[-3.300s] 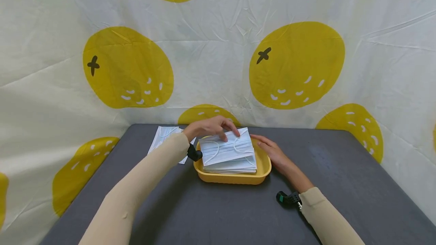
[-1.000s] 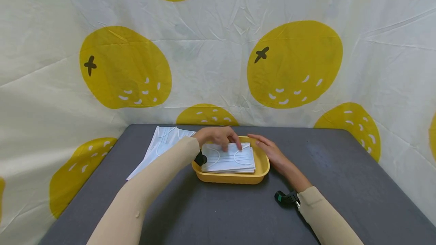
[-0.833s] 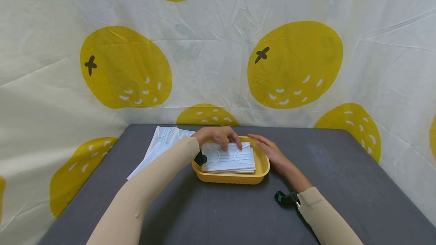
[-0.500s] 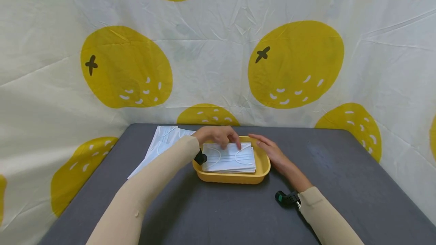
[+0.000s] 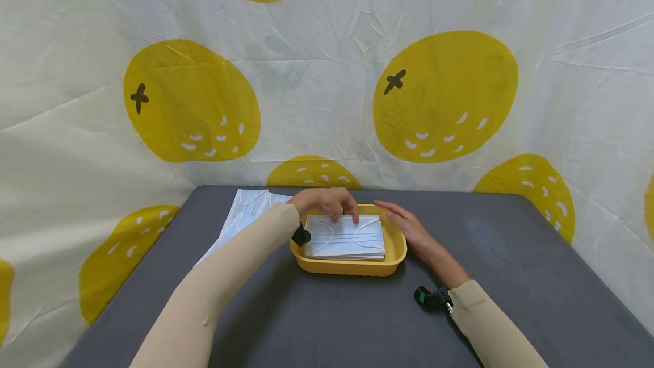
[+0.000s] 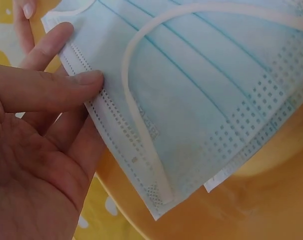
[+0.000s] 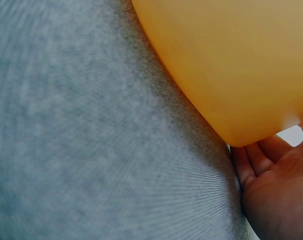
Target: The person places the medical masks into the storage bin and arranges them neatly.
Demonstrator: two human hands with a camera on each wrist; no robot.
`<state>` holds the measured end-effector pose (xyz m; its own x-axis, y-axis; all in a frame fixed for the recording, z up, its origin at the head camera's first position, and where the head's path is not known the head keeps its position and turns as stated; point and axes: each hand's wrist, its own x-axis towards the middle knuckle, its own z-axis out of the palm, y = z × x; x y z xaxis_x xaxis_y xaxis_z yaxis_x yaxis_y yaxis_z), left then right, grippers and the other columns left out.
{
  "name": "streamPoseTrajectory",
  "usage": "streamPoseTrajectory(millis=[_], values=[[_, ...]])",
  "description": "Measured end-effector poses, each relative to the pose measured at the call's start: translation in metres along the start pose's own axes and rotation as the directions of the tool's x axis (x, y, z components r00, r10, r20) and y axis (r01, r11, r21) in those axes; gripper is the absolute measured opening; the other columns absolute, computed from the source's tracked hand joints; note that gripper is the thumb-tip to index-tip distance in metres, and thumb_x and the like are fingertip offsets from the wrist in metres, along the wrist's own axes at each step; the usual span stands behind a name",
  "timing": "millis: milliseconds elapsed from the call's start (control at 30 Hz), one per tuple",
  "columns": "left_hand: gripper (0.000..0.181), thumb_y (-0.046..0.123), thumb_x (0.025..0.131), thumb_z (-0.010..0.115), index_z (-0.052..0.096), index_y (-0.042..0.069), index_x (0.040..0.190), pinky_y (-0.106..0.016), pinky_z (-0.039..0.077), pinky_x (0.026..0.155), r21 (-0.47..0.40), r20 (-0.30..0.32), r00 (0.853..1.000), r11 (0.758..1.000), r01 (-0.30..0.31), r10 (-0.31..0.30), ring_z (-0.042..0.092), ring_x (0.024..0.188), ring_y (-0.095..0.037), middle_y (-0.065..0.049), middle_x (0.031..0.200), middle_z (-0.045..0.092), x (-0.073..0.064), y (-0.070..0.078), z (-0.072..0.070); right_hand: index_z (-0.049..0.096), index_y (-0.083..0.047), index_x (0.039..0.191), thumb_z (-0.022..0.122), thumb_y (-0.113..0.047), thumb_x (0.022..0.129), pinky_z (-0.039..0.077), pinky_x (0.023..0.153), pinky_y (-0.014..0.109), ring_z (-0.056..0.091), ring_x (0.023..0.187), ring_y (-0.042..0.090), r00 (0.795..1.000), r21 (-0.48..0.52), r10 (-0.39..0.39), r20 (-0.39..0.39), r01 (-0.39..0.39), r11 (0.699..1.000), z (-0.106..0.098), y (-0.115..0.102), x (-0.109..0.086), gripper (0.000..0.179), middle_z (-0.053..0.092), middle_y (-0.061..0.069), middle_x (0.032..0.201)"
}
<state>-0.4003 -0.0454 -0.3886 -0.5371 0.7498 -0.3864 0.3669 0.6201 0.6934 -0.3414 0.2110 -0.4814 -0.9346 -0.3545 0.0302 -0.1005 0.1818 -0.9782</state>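
Note:
A stack of pale blue face masks (image 5: 344, 238) lies in a yellow tray (image 5: 347, 267) at the middle of the table. My left hand (image 5: 329, 202) reaches over the stack's far edge. In the left wrist view, its thumb (image 6: 89, 82) lies on the top mask (image 6: 181, 95) and other fingers pass behind the edge, pinching it. White ear loops lie across that mask. My right hand (image 5: 409, 226) rests along the tray's right side with fingers extended; in the right wrist view, several fingers touch the tray's outer wall (image 7: 241, 75).
More face masks (image 5: 247, 209) lie spread on the grey table (image 5: 327, 322) left of the tray, partly hidden by my left sleeve (image 5: 219, 283). Behind the table hangs a white cloth (image 5: 317, 101) with yellow fruit prints.
Since the oldest frame, my left hand has come down from a lifted mask to the stack, and the left pile reaches nearer. Lately its fingertips shift slightly left. My right hand stays put.

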Motion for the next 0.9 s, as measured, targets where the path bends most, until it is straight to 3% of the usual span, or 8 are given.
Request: streamPoseTrajectory(millis=[233,367,500,667,900], values=[[0.049,-0.025,0.084,0.049,0.075,0.002,0.115,-0.021,0.031,0.053,0.023,-0.012,1.0,1.0,-0.006,0.007,0.042,0.073,-0.013,-0.006,0.096,0.059,-0.0008,0.0001,-0.002,0.047,-0.013,0.156,0.042,-0.03,0.112,0.049,0.11,0.035,0.043,0.145,0.036,1.0,-0.01,0.002,-0.009,-0.002,1.0,-0.0008,-0.0007,0.0004,0.047,0.038,0.015,0.164],[0.048,-0.025,0.084,0.05,0.076,0.002,0.114,-0.022,0.03,0.052,0.031,-0.017,1.0,0.999,-0.011,0.011,0.036,0.067,-0.013,-0.009,0.091,0.06,0.0004,-0.0011,-0.0016,0.046,-0.012,0.156,0.042,-0.03,0.112,0.049,0.109,0.033,0.043,0.145,0.036,1.0,-0.012,-0.003,-0.007,0.003,1.0,-0.0005,-0.0008,0.0004,0.047,0.039,0.016,0.164],[0.047,-0.025,0.083,0.052,0.077,0.002,0.111,-0.022,0.031,0.054,0.058,-0.023,1.0,0.998,-0.014,0.015,0.039,0.069,-0.012,-0.01,0.094,0.064,0.0022,-0.0023,-0.001,0.046,-0.012,0.156,0.042,-0.029,0.112,0.051,0.105,0.028,0.045,0.143,0.035,1.0,0.0,-0.004,-0.006,0.004,1.0,0.0,0.0,0.0001,0.047,0.039,0.016,0.164],[0.045,-0.024,0.083,0.055,0.078,0.005,0.109,-0.022,0.039,0.06,0.111,-0.04,0.999,0.994,-0.005,0.01,0.049,0.081,-0.013,-0.005,0.101,0.067,0.0026,-0.0021,0.0005,0.046,-0.012,0.156,0.041,-0.028,0.113,0.05,0.107,0.032,0.045,0.142,0.032,1.0,-0.001,-0.008,-0.002,0.008,1.0,0.0013,-0.0001,-0.0005,0.047,0.038,0.015,0.164],[0.048,-0.023,0.085,0.055,0.079,0.007,0.113,-0.023,0.046,0.078,0.128,-0.06,0.998,0.992,-0.005,0.013,0.052,0.091,-0.015,-0.006,0.114,0.07,0.0019,0.0004,0.0009,0.045,-0.011,0.156,0.04,-0.028,0.113,0.05,0.109,0.036,0.044,0.143,0.034,1.0,-0.002,-0.008,-0.006,0.008,1.0,0.0016,-0.0008,-0.0005,0.047,0.037,0.016,0.165]])
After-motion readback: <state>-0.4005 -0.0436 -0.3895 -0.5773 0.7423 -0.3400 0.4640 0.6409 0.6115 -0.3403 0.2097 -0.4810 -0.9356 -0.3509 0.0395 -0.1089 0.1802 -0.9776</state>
